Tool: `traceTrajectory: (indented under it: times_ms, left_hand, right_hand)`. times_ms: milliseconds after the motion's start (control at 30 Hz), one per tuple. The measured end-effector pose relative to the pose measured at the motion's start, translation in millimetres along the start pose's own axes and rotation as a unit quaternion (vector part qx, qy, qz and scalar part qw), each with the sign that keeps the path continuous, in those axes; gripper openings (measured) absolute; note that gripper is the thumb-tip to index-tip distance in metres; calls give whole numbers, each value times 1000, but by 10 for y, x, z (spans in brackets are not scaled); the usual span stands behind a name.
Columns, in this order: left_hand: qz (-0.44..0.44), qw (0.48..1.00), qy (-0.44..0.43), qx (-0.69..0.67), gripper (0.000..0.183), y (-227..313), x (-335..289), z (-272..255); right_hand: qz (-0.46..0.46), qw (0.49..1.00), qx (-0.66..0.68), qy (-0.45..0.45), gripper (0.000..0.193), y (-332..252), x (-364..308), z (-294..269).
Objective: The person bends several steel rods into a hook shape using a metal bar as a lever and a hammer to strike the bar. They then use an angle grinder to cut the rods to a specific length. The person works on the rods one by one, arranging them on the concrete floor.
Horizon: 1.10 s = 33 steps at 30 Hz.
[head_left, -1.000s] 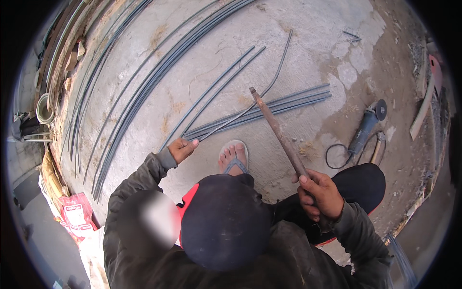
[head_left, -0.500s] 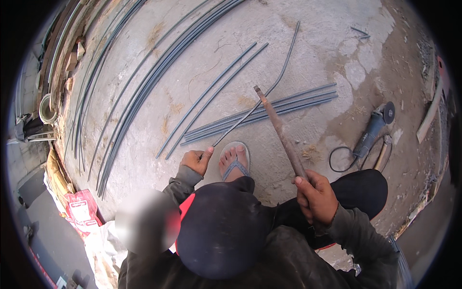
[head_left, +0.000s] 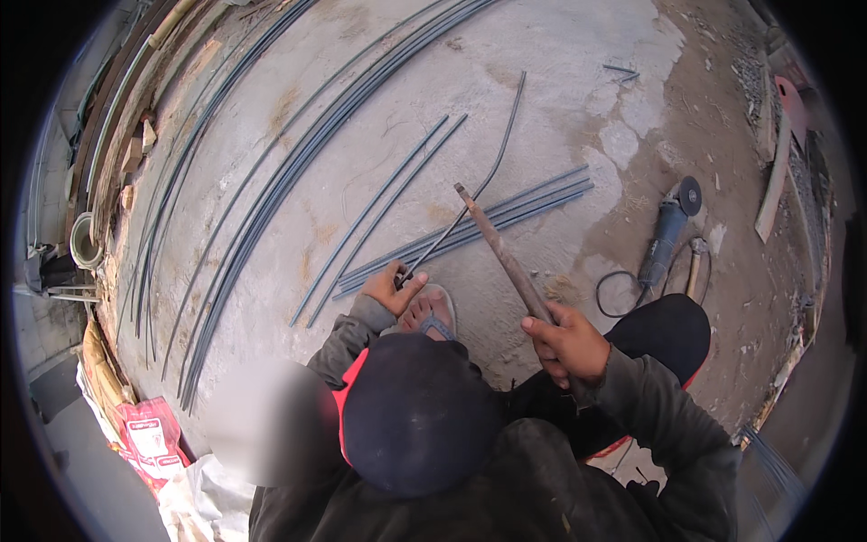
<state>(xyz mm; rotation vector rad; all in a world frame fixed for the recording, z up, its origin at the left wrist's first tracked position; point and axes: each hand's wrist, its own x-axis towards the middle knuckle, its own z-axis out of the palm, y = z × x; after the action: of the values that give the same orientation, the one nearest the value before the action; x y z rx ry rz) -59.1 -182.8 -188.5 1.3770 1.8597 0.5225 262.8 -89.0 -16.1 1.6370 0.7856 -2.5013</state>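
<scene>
My left hand point(head_left: 388, 287) is closed around the near end of a thin steel rod point(head_left: 437, 244), beside my sandalled foot point(head_left: 432, 313). The rod runs away from me over a bundle of straight rods point(head_left: 533, 208) and has a bend partway along. In my right hand point(head_left: 571, 343) I grip a rusty metal bar point(head_left: 506, 255), slanting up and to the left. Its narrow far tip crosses the bent rod near the bend; whether the two touch, I cannot tell.
Two separate rods point(head_left: 384, 194) lie left of the bundle, and long rods point(head_left: 262, 208) curve farther left. At right are an angle grinder point(head_left: 666, 239) with its cord and a hammer point(head_left: 695, 266). Short offcuts point(head_left: 623, 70) lie at the far right. Sacks point(head_left: 153, 429) rest at left.
My left hand has reached slightly forward and its fingers have wrapped over the rod's end. The right hand still grips the bar, and the whole view has shifted somewhat.
</scene>
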Motion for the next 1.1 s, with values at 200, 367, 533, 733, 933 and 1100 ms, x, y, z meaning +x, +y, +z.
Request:
traceTrajectory:
  times_ms: [200, 367, 533, 733, 933, 1100]
  left_hand:
    - [-68, 998, 3, -5, 67, 28, 414, 52]
    - [58, 977, 76, 189, 55, 99, 58, -401]
    - [109, 951, 149, 247, 45, -56, -101, -643]
    - [106, 949, 187, 230, 45, -15, -200, -898]
    - [49, 962, 202, 176, 43, 121, -226, -878]
    - [43, 998, 15, -35, 49, -43, -161, -983]
  right_hand:
    - [-11, 999, 51, 13, 25, -175, -382, -11]
    - [-29, 999, -5, 31, 28, -415, -581, -249]
    - [6, 996, -86, 27, 36, -648, -561, -367]
    - [11, 992, -121, 27, 37, -748, -586, -303]
    - [-24, 998, -37, 50, 36, -509, -604, -92]
    - [4, 999, -12, 44, 33, -290, -551, -96]
